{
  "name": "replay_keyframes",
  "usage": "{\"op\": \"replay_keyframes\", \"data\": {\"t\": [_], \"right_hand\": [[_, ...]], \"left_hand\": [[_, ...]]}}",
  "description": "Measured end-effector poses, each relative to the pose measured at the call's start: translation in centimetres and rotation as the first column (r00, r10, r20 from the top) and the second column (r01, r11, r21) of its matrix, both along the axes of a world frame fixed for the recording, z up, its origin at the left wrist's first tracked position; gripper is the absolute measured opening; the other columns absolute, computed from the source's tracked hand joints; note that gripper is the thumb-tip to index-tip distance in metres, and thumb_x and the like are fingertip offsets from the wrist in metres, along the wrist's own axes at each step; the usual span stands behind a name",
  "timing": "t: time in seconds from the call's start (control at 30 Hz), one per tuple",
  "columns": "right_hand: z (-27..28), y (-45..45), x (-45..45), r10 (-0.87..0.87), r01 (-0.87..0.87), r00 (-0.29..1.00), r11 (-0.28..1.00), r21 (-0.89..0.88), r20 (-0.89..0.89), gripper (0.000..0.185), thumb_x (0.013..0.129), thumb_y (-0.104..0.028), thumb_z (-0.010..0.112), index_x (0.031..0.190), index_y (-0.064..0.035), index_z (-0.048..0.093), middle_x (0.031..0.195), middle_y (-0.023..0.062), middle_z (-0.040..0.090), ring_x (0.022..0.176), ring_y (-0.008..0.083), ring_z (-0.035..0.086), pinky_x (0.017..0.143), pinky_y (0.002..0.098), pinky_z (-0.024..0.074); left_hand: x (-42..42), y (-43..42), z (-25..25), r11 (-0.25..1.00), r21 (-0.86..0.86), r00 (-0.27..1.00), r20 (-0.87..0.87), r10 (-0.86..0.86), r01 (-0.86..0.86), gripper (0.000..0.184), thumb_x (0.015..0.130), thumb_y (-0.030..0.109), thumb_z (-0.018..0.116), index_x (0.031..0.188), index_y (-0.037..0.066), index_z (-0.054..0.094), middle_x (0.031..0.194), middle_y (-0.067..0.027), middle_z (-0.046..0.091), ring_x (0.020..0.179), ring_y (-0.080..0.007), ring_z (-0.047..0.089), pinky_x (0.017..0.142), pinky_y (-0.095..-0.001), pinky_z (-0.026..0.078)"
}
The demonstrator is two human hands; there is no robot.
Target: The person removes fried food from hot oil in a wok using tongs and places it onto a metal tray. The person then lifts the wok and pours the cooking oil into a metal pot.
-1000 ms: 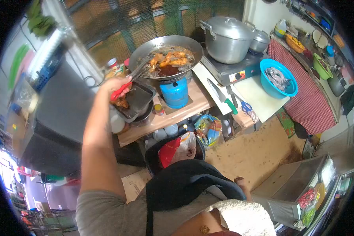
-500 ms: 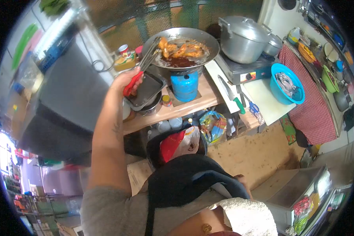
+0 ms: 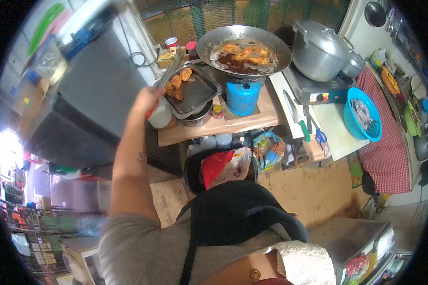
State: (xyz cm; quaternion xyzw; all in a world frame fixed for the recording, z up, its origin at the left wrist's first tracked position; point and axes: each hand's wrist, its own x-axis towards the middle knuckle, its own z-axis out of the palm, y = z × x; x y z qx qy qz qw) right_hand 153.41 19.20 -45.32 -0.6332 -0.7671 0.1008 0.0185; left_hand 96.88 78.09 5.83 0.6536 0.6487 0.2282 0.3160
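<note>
Several browned fried pieces (image 3: pixel 174 87) lay in the left part of a dark rectangular tray (image 3: pixel 195 97); others sat in dark liquid in a wide wok (image 3: pixel 245 68), above a blue cylinder (image 3: pixel 242 98). The left hand (image 3: pixel 149 99), at the tray's left edge, was closed around the red-handled tongs (image 3: pixel 171 70); blur hid whether their tips were apart or together. A lidded pot (image 3: pixel 320 54) stood on a stove (image 3: pixel 314 85) right of the wok, near a green-handled knife (image 3: pixel 295 114).
</note>
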Motion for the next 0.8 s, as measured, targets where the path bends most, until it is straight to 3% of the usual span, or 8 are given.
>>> {"op": "replay_keyframes", "data": {"t": [0.07,0.1,0.17,0.27,0.47,0.57,0.67,0.8], "right_hand": [[0.9,0.0,-0.2,-0.068,0.062,0.995,0.995,-0.079,-0.07,0.019,0.072,-0.022,0.069,0.082,-0.012,0.057,0.078,0.0103,0.059,0.069,0.0285,0.06,0.057,0.0423,0.0472],[3.2,0.7,-1.2,-0.327,0.264,0.916,0.927,-0.265,-0.231,0.019,0.074,-0.022,0.068,0.085,-0.0119,0.057,0.08,0.0096,0.059,0.07,0.027,0.06,0.057,0.0412,0.0473],[7.7,1.5,-2.9,-0.811,0.546,0.408,0.584,-0.601,-0.418,0.019,0.078,-0.022,0.067,0.09,-0.0117,0.058,0.083,0.0081,0.059,0.072,0.0238,0.059,0.057,0.0391,0.0474],[13.3,3.1,-5.4,-0.869,0.566,-0.166,0.303,-0.767,-0.466,0.019,0.084,-0.022,0.065,0.099,-0.0114,0.059,0.088,0.0058,0.059,0.074,0.0191,0.059,0.057,0.0358,0.0477],[16.7,4.2,-6.0,-0.898,0.581,0.049,0.382,-0.719,-0.438,0.02,0.088,-0.023,0.062,0.105,-0.0125,0.058,0.092,0.0047,0.059,0.074,0.0166,0.058,0.056,0.0336,0.047],[12.5,2.1,-5.9,-0.62,0.538,0.638,0.783,-0.311,-0.458,0.018,0.088,-0.023,0.061,0.102,-0.0136,0.058,0.088,0.0042,0.057,0.071,0.0176,0.058,0.054,0.0333,0.0456],[10.8,1.0,-5.3,-0.699,0.554,0.553,0.715,-0.427,-0.453,0.017,0.087,-0.023,0.061,0.101,-0.0141,0.057,0.084,0.0032,0.056,0.069,0.0178,0.057,0.053,0.0338,0.0446],[12.2,0.8,-5.6,-0.875,0.603,0.226,0.471,-0.644,-0.428,0.015,0.087,-0.023,0.06,0.099,-0.0147,0.056,0.08,0.002,0.054,0.067,0.018,0.057,0.052,0.0346,0.0432]], "left_hand": [[-0.3,0.6,-4.9,0.979,0.198,0.938,-0.345,0.024,0.048,0.036,0.086,0.036,0.066,0.081,0.001,0.064,0.072,-0.0189,0.065,0.06,-0.0268,0.064,0.054,-0.0406,0.049],[0.1,0.5,-6.4,0.917,0.358,0.843,-0.536,0.049,0.175,0.036,0.084,0.035,0.068,0.085,-0.001,0.066,0.078,-0.0229,0.067,0.073,-0.0327,0.069,0.064,-0.044,0.052],[0.8,0.4,-8.5,0.976,0.208,0.792,-0.606,0.072,0.071,0.04,0.081,0.036,0.069,0.092,-0.002,0.065,0.092,-0.0257,0.067,0.092,-0.04,0.065,0.08,-0.0469,0.051],[1.5,0.2,-10.4,0.984,0.158,0.78,-0.625,0.032,0.087,0.043,0.08,0.037,0.07,0.094,-0.003,0.064,0.094,-0.026,0.066,0.093,-0.0403,0.064,0.081,-0.0474,0.051],[2.9,-1.7,-2.3,0.972,0.234,0.83,-0.546,0.113,0.021,0.042,0.08,0.036,0.069,0.097,-0.003,0.064,0.094,-0.0274,0.066,0.093,-0.0414,0.064,0.081,-0.0463,0.051],[4.8,-1.4,3.5,0.962,0.26,0.838,-0.541,0.072,0.085,0.045,0.08,0.036,0.069,0.101,-0.003,0.064,0.095,-0.0271,0.066,0.092,-0.0411,0.064,0.081,-0.0453,0.051],[8.8,0.6,6.2,0.91,0.282,0.797,-0.598,-0.081,0.304,0.048,0.078,0.038,0.071,0.102,-0.003,0.065,0.095,-0.0256,0.067,0.091,-0.0396,0.065,0.079,-0.0448,0.05],[16.8,1.9,7.7,0.863,0.134,0.639,-0.728,-0.249,0.488,0.04,0.078,0.034,0.074,0.095,-0.001,0.07,0.101,-0.022,0.068,0.096,-0.0352,0.065,0.084,-0.0432,0.051]]}}
